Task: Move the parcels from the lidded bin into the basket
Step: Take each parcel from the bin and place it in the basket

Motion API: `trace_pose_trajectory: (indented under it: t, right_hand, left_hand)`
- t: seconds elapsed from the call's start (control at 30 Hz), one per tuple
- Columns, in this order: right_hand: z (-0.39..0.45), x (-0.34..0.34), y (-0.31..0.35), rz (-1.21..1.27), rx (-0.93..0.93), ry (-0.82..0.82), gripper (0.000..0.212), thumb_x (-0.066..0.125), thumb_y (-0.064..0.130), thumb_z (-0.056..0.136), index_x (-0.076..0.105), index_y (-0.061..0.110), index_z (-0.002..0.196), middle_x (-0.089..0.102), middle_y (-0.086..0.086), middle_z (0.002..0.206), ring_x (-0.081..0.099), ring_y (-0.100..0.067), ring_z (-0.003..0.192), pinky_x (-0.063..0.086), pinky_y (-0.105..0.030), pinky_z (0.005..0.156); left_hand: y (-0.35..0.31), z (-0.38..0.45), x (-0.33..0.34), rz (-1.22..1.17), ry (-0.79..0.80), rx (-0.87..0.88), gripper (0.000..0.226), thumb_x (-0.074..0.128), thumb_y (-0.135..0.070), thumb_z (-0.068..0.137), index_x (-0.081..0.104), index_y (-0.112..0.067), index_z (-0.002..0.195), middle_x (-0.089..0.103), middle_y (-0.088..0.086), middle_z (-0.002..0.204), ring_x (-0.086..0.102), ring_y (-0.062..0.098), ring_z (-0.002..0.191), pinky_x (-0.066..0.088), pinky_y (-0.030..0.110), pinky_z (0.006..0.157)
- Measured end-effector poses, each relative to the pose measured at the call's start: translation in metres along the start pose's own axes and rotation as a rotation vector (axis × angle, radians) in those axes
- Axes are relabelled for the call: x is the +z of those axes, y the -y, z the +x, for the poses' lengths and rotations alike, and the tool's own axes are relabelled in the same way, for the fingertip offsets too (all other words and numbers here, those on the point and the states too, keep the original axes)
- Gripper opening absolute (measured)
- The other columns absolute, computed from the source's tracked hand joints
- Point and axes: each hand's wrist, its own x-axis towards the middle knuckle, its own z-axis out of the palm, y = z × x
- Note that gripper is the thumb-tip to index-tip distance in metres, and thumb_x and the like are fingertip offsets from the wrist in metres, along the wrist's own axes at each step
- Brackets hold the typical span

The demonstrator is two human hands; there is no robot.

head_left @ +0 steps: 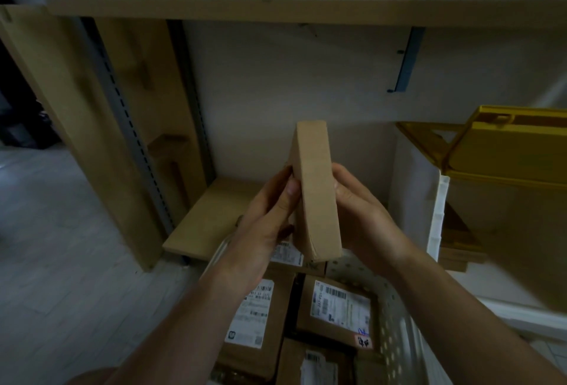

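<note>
Above the basket (395, 317), flat parcel (316, 191) on edge, pinched between left hand (264, 219) and right hand (365, 215); could tip flat-side if released, missing gaps among stacked parcels.

— How many parcels do I see?
— I count five: one held parcel (316, 191) at twelve o'clock, four parcels in the basket (395, 317) at six o'clock.
— And hands?
— Two.

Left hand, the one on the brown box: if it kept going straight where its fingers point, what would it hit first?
The left hand points up and forward, so beyond the cardboard parcel it grips, probably the pale back wall of the shelf bay; depth is unclear.
</note>
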Motion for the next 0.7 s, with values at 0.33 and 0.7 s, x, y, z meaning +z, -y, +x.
trace_pose_trajectory:
  t: [0.33,0.7]
  right_hand:
    - [-0.001,0.002,-0.001,-0.150,0.042,-0.236,0.085,0.074,0.059,0.070,0.045,0.027,0.143,0.065,0.012,0.122,0.070,0.000,0.098,0.058,-0.019,0.069]
    - [0.003,-0.030,0.002,-0.286,0.111,-0.435,0.090,0.088,0.027,0.073,0.033,0.029,0.145,0.064,0.004,0.121,0.068,-0.016,0.106,0.061,-0.040,0.088]
  left_hand:
    - [0.002,-0.005,-0.001,-0.118,0.181,-0.018,0.079,0.095,-0.044,0.056,0.062,-0.044,0.128,0.072,-0.001,0.123,0.067,0.025,0.118,0.060,0.038,0.084]
    - [-0.019,0.005,-0.022,0.006,-0.215,0.259,0.042,0.070,-0.012,0.087,0.060,-0.028,0.124,0.075,0.003,0.116,0.073,0.024,0.106,0.060,0.043,0.087]
